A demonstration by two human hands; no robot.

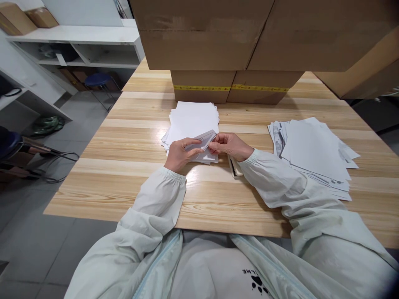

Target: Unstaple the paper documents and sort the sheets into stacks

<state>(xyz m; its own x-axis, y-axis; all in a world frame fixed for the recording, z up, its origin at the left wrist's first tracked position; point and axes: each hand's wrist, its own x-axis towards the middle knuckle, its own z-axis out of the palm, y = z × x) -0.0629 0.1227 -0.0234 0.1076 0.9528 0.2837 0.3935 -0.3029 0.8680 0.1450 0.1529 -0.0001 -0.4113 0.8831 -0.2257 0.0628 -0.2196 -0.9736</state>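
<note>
A folded white paper sheet [205,139] is pinched between both my hands over the wooden table [131,141]. My left hand [181,153] grips its left side, thumb on top. My right hand [229,146] pinches its right edge with closed fingers. Just beyond the hands lies a stack of folded white sheets [193,118]. A small pale object [234,168] sits half hidden under my right wrist.
A spread pile of printed sheets [311,155] lies at the right. Large cardboard boxes [230,54] stand stacked at the table's far side. White shelving [81,43] and a blue stool [98,79] stand at the left, beyond the table edge.
</note>
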